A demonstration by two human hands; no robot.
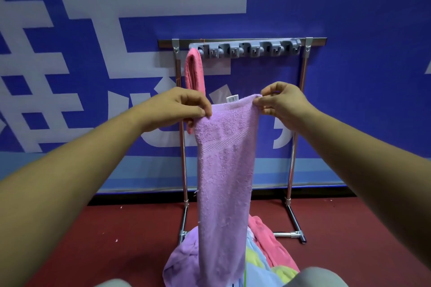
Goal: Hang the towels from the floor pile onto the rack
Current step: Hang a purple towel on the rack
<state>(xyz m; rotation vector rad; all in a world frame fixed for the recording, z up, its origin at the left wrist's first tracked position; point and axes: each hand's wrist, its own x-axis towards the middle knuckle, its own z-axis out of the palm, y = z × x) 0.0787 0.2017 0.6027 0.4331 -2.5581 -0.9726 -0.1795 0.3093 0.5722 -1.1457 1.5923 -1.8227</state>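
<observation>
The left hand (179, 105) pinches the top left corner of the purple towel (224, 158); its grip is closed on the cloth. Just behind it, one pink towel (194, 70) hangs at the left end of the rack (316, 41). The purple towel hangs straight down in front of the rack, its lower end at the pile (268, 251) on the floor. The other hooks (247, 50) carry nothing. The right hand (282, 102) pinches the other corner with the same closed grip. I judge the task is at an early stage: one towel is hung, one is in hand, and several are left.
</observation>
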